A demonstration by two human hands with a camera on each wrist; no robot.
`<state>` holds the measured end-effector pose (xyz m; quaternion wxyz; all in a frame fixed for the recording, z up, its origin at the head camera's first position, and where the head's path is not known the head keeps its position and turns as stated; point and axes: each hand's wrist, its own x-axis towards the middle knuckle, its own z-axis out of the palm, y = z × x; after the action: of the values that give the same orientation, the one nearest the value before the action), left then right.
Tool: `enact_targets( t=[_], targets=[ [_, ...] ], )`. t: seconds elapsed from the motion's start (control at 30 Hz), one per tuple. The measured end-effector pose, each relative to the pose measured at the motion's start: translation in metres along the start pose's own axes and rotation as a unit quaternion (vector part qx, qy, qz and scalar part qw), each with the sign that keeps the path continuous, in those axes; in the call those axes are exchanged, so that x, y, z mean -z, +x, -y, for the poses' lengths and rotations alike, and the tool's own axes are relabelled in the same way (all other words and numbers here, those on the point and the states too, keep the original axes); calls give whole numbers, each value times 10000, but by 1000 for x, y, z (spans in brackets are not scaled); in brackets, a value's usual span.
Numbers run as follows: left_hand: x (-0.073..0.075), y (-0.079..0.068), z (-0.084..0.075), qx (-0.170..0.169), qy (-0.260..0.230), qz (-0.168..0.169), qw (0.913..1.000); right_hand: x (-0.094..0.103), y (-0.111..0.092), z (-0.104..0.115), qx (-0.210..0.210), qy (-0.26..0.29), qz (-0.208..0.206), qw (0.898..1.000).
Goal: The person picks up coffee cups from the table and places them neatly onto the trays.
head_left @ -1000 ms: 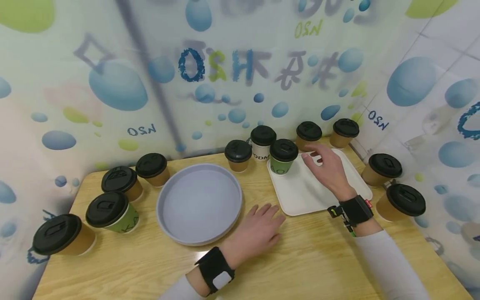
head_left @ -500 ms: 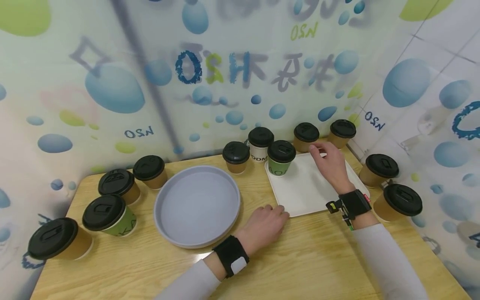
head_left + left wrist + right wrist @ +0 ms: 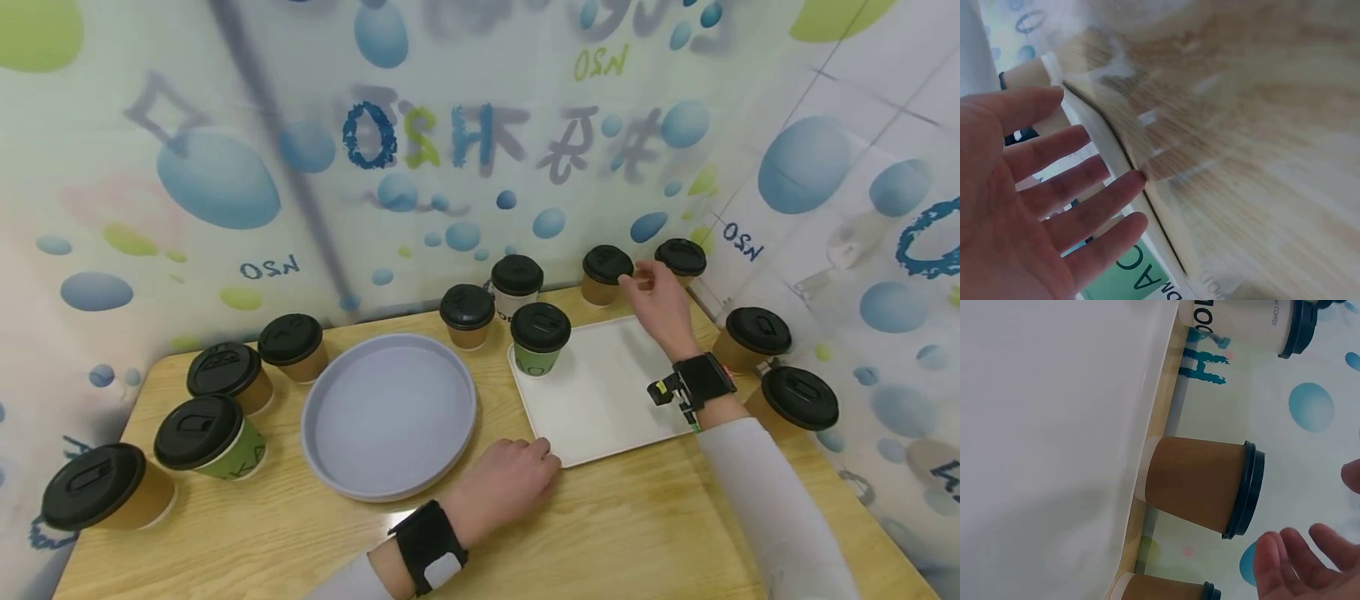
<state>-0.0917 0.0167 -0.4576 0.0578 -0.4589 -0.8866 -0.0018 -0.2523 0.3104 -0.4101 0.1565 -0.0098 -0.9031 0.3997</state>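
My left hand (image 3: 504,487) is at the near left corner of a white rectangular tray (image 3: 607,400). In the left wrist view, its fingers (image 3: 1100,209) are spread and fairly straight, the tips right at the tray's rim (image 3: 1107,140). A green paper cup (image 3: 536,361) with a black lid stands upright on the tray's far left corner. My right hand (image 3: 662,310) hovers over the far right part of the tray, loosely bent and holding nothing. Close to its fingertips stands a brown lidded paper cup (image 3: 598,290), which the right wrist view shows apart from the hand (image 3: 1304,565).
A round grey-blue tray (image 3: 388,492) lies left of the white one. Several lidded cups, one of them green (image 3: 240,457), line the table's left side. A brown cup (image 3: 467,335) and a white cup (image 3: 513,302) stand behind. Two brown cups (image 3: 735,354) stand at right.
The white tray, with the green cup on it, has shifted toward me, away from the cups behind. My left hand came to its corner and back with it; my right hand rose slightly.
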Motion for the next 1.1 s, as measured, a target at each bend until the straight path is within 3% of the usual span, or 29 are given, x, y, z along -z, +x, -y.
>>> enact_targets(
  t=[0.33,0.53,1.1],
  targets=[
    [12,-24,6,292,-991,742,9919,-23,35,-3,-257,159,350,9989],
    [11,-30,9,155,-906,694,9933,-33,45,-7,-417,11,473,9980],
    [15,-32,14,137,-1175,1176,9860,-50,57,-18,-701,-518,390,9954]
  ],
)
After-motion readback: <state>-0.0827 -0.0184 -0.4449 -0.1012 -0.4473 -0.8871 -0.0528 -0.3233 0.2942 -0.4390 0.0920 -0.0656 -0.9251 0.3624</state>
